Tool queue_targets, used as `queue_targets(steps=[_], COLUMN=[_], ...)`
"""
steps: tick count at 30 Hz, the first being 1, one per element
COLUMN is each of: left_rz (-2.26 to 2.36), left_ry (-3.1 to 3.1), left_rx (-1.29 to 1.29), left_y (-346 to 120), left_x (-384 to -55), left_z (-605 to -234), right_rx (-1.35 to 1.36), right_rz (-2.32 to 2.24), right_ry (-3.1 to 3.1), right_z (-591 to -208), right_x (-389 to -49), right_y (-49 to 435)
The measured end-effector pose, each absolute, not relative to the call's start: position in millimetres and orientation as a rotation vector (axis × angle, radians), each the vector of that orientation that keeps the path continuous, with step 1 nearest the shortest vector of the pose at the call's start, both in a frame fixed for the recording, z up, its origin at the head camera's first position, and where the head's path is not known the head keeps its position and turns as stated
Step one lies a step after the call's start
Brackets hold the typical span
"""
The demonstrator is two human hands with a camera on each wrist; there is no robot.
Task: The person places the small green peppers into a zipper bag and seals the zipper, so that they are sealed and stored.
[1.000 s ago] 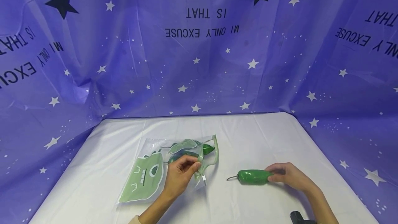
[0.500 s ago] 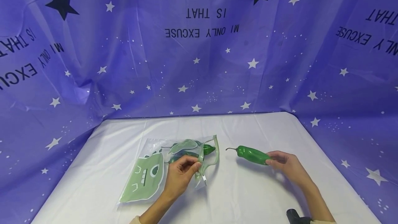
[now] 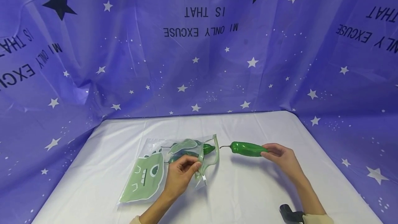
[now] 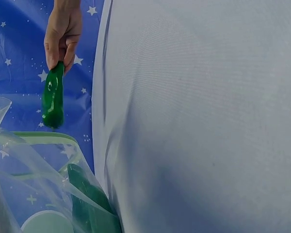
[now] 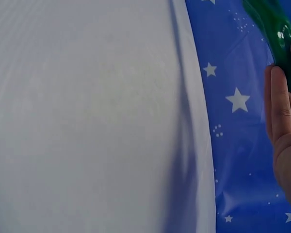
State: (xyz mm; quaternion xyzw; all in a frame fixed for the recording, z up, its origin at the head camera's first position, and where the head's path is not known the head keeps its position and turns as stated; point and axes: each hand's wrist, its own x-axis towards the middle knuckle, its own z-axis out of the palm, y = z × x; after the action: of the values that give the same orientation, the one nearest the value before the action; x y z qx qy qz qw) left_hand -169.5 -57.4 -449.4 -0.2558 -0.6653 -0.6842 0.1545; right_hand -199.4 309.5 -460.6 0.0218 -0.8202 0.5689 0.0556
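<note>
A clear zip bag (image 3: 141, 179) with a green cartoon face lies on the table, its mouth held apart toward the right. Inside it are green peppers (image 3: 209, 149), partly hidden by the print and the hand. My left hand (image 3: 180, 175) pinches the near edge of the bag's mouth between thumb and fingers. My right hand (image 3: 284, 158) holds a glossy green pepper (image 3: 247, 149) by its tip, above the table. The pepper's thin stem points left, just short of the bag's opening. In the left wrist view the held pepper (image 4: 53, 97) hangs close to the bag's green rim (image 4: 43, 136).
The table (image 3: 248, 196) has a white cloth. A purple curtain (image 3: 199, 72) with stars and lettering surrounds its back and sides. A black device (image 3: 290, 213) sits at the right wrist, by the sleeve.
My right hand has lifted the pepper off the table and carried it away from me and left, toward the bag's mouth. My left hand and the bag have stayed in place.
</note>
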Motion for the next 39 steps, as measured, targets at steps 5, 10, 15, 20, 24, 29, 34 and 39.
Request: queue_targets(steps=[5,10,15,20,24,29,34,39], left_rz=[-1.969,-1.954,-1.920,-1.922,-1.967,-1.973,-1.987,-1.983], left_ry=[-1.918,-1.924,-1.920,-1.923,-1.918,-1.907,-1.890,-1.854], left_rx=[-0.724,-0.730,-0.752,-0.732,-0.728,-0.745,-0.755,-0.811], left_y=[-57,-57,-56,-55,-53,-51,-49,-48], left_x=[-171,-174,-175,-175,-173,-171,-170,-172], left_z=[-448,-448,-447,-445,-444,-444,-445,-447], right_rx=[0.061,0.105,0.161,0.168,0.158,0.167,0.190,0.183], right_rz=[1.718,1.756,1.756,1.713,1.676,1.632,1.640,1.629], right_ry=[-2.471,-2.392,-2.346,-2.342,-2.336,-2.334,-2.303,-2.295], right_z=[-462,-458,-456,-457,-456,-449,-435,-449], right_x=[-203,-206,-209,-212,-215,-215,-211,-222], right_y=[305,299,290,278,264,246,227,219])
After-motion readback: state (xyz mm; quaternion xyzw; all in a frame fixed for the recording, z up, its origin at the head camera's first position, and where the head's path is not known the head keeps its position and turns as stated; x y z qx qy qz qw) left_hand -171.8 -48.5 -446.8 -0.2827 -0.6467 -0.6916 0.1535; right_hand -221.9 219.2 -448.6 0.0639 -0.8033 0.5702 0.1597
